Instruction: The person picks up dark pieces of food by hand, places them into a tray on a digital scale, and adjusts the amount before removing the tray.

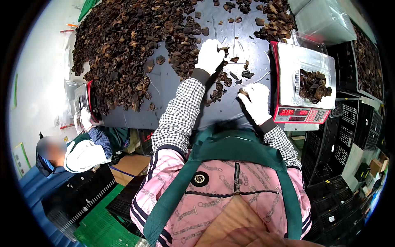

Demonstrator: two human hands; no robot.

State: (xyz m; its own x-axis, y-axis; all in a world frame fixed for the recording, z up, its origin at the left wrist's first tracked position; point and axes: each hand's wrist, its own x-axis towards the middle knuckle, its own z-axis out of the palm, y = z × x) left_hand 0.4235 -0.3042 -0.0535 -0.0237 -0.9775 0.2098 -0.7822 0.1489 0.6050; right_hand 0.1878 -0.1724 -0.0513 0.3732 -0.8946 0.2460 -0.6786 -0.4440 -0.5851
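My left hand, in a white glove, is closed over the dark table, its fingers pinching a dark wood ear mushroom. Closer to my body, my right hand, also gloved, is curled around a brownish wood ear piece at its fingertips. Several loose mushroom pieces lie between the two hands. To the right of my right hand stands a red and white scale with lit digits. On it rests a clear plastic tray holding wood ear mushrooms.
A large heap of wood ears covers the table's left side; a smaller pile lies at the back right. Stacked clear trays stand behind the scale. Black crates are at right. A co-worker works at left beside another scale.
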